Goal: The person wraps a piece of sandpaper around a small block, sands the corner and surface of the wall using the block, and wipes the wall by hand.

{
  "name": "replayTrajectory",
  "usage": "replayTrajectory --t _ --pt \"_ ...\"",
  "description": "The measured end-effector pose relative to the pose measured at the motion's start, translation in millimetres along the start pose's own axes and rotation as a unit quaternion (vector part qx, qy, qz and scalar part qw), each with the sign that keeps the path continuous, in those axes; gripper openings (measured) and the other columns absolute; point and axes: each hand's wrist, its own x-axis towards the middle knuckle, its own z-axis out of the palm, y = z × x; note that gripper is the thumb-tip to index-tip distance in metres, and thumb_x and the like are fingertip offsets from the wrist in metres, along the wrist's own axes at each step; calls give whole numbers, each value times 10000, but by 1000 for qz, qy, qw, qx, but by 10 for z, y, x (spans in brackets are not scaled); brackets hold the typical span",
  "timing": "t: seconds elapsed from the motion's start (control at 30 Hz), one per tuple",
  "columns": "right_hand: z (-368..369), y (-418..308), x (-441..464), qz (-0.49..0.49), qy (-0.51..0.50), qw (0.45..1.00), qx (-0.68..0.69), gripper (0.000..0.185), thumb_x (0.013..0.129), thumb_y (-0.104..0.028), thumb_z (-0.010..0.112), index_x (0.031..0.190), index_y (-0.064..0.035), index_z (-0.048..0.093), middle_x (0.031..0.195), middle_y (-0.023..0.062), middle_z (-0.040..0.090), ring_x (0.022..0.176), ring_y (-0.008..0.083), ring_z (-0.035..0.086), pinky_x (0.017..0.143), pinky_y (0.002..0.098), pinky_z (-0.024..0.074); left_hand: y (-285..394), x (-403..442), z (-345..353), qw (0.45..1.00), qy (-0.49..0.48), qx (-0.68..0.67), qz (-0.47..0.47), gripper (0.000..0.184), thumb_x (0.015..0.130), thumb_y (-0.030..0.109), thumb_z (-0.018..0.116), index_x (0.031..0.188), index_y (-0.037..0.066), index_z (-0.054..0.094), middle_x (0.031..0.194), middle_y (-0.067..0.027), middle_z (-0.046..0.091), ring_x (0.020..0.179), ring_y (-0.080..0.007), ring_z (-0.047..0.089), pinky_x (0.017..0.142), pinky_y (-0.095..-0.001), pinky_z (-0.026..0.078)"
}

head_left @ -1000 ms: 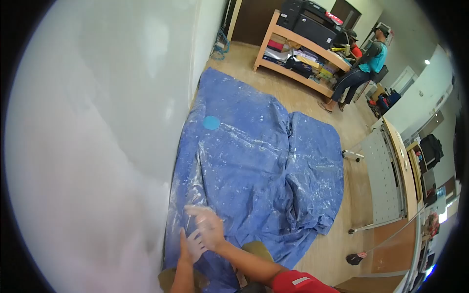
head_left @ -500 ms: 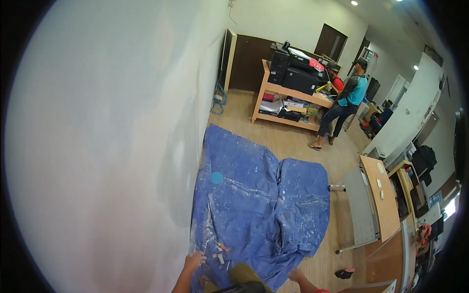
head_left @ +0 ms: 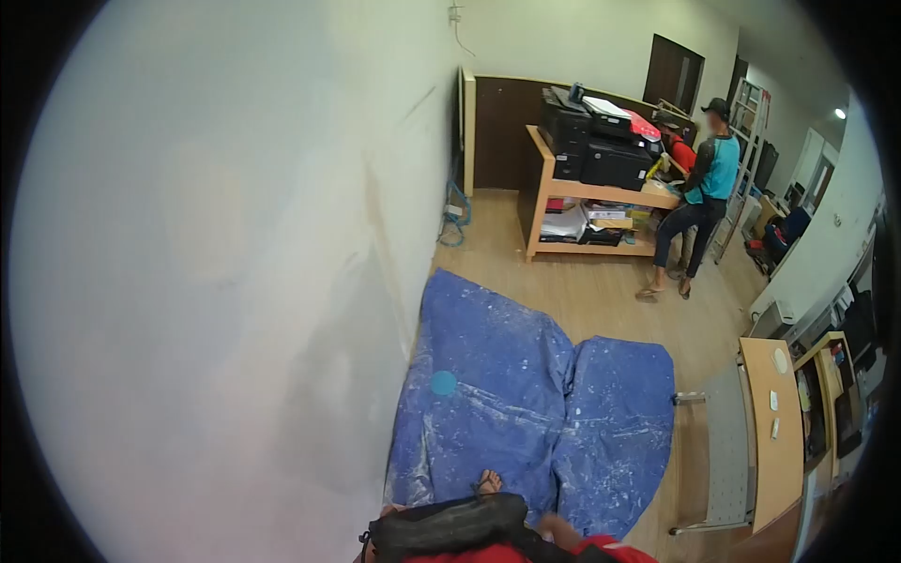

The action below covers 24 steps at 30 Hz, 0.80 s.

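A paint-spattered blue tarp [head_left: 488, 347] lies creased on the floor against the white wall [head_left: 235, 281]. Across my front hangs a black bag [head_left: 446, 527] over red clothing, covering the near part of the tarp. At its left edge only a sliver of skin shows, seemingly my left hand [head_left: 394, 509]; its fingers are hidden. Beside the bag's right end is my right hand [head_left: 556, 527], low over the tarp and blurred, so its fingers cannot be made out. My sandalled foot [head_left: 489, 482] stands on the tarp just beyond the bag.
A wooden shelf unit [head_left: 591, 197] carries black printers [head_left: 615, 161]. A person in a blue and black shirt [head_left: 718, 169] stands at its right end, another in red [head_left: 678, 150] behind it. A ladder [head_left: 748, 141] leans beyond. A tilted table [head_left: 774, 432] stands at right.
My view has shifted, so the room sits lower and further right. My left hand, visible beside the wall before, is now mostly behind the bag. Small scraps on the tarp are out of sight.
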Motion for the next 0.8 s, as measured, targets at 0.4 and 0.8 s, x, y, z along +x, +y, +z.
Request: replayTrajectory --t 0.4,0.8 --pt "-5625 -1567 1941 -87 457 867 179 304 1021 -246 640 1147 14 737 994 142 773 939 205 730 859 356 564 1875 1262 -977 997 79 8 -20 278 964 277 663 1144 74 722 1019 -231 758 879 -370 727 799 -462 575" --pt "-4107 796 2285 228 162 959 50 378 951 -410 615 943 -54 741 933 215 751 841 421 714 728 531 547 2512 2732 -2602 982 62 173 -48 203 935 238 665 1073 104 731 1001 -280 743 873 -450 718 807 -524 575"
